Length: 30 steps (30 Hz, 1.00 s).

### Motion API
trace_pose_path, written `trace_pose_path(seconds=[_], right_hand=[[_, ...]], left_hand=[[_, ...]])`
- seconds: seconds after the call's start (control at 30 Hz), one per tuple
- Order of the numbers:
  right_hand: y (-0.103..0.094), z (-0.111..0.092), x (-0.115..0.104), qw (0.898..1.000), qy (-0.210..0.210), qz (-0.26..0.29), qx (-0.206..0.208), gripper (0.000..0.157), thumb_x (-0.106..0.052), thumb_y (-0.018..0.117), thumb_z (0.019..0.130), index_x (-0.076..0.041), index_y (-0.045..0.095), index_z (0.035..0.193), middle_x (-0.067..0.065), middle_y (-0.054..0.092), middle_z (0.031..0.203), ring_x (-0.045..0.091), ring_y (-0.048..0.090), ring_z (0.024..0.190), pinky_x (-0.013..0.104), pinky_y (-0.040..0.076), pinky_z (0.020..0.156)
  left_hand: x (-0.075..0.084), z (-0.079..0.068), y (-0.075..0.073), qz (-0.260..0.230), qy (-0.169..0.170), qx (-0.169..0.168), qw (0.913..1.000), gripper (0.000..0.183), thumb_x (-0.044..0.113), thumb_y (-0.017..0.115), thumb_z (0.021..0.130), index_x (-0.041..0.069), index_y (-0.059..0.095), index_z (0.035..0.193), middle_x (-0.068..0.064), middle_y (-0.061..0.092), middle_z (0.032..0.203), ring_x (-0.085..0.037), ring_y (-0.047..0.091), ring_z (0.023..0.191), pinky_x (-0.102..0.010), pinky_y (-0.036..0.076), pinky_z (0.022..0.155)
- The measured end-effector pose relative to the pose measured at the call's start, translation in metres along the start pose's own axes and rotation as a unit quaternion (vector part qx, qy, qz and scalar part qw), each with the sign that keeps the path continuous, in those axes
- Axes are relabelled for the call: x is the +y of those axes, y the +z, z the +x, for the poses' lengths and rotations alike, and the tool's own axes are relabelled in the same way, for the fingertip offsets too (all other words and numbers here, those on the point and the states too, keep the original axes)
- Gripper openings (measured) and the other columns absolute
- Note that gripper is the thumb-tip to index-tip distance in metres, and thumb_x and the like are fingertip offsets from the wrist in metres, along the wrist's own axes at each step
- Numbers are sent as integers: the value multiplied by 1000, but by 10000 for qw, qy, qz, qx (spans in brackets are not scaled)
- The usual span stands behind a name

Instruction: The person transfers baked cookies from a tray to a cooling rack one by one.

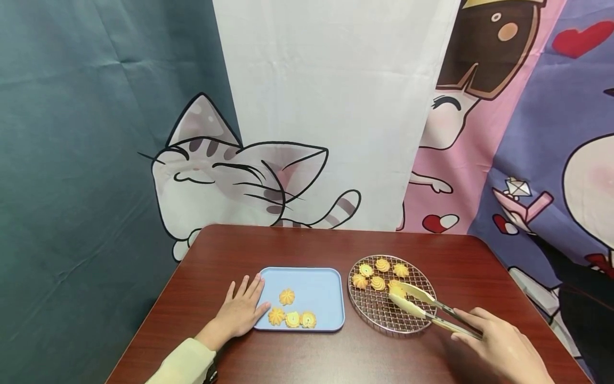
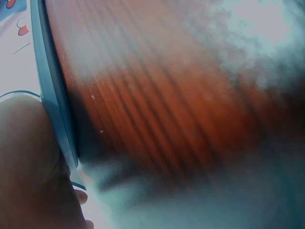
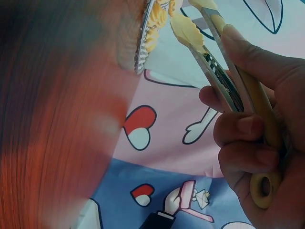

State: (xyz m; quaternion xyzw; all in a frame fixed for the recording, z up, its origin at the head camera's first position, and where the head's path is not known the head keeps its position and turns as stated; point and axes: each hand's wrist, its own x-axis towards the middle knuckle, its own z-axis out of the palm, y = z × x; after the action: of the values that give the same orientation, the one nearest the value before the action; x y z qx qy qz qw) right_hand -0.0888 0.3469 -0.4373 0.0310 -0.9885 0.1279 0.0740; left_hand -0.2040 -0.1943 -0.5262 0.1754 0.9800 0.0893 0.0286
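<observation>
My right hand [image 1: 503, 341] grips a pair of tongs [image 1: 446, 314] with pale yellow tips and metal arms. Their tips stand apart around a piped butter cookie [image 1: 397, 288] on the round wire rack [image 1: 369, 309]; the near tip partly covers it. In the right wrist view, fingers curl about the yellow handle of the tongs [image 3: 264, 112], which ends in a ring. With fingers spread and straight, my left hand [image 1: 240, 309] rests at the left edge of the light blue tray [image 1: 326, 293]. Several cookies [image 1: 287, 297] lie on that tray, mostly along its near side.
More cookies [image 1: 377, 283] sit on the far left part of the rack. Tray and rack stand side by side on a dark red wooden table [image 1: 307, 357]. Behind the table's far edge hangs a cartoon-printed curtain [image 1: 336, 106]. The left wrist view is largely blurred.
</observation>
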Motion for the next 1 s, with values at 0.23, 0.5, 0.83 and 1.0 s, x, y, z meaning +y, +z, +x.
trace_pose_path(seconds=[0.23,0.5,0.83,1.0], right_hand=[[-4,0,8,9995,189,-80,-227,52,-43,87,76,-23,74,122,-6,63,95,14,55,70,38,40,55],[-10,3,15,9991,346,-104,-215,51,-45,86,76,-23,75,120,-5,64,95,20,62,73,40,42,54],[-10,7,27,9974,594,-49,-397,54,-49,84,77,-18,73,120,-4,57,84,18,55,68,38,38,53],[-8,7,30,9988,443,-97,-204,49,-43,85,78,-19,74,119,-7,52,80,16,51,66,36,34,53]], left_hand=[[0,0,1,35,-6,-21,10000,70,50,39,107,5,29,160,-11,22,168,-41,16,154,-65,8,119],[0,1,1,14,0,9,10000,70,50,41,107,5,31,159,-12,23,167,-41,17,153,-66,9,119],[0,0,1,65,-7,20,10000,70,51,40,107,5,31,159,-11,24,167,-41,17,153,-66,9,119],[0,1,1,49,-17,27,10000,70,50,41,107,5,31,159,-12,24,167,-42,17,153,-65,8,119]])
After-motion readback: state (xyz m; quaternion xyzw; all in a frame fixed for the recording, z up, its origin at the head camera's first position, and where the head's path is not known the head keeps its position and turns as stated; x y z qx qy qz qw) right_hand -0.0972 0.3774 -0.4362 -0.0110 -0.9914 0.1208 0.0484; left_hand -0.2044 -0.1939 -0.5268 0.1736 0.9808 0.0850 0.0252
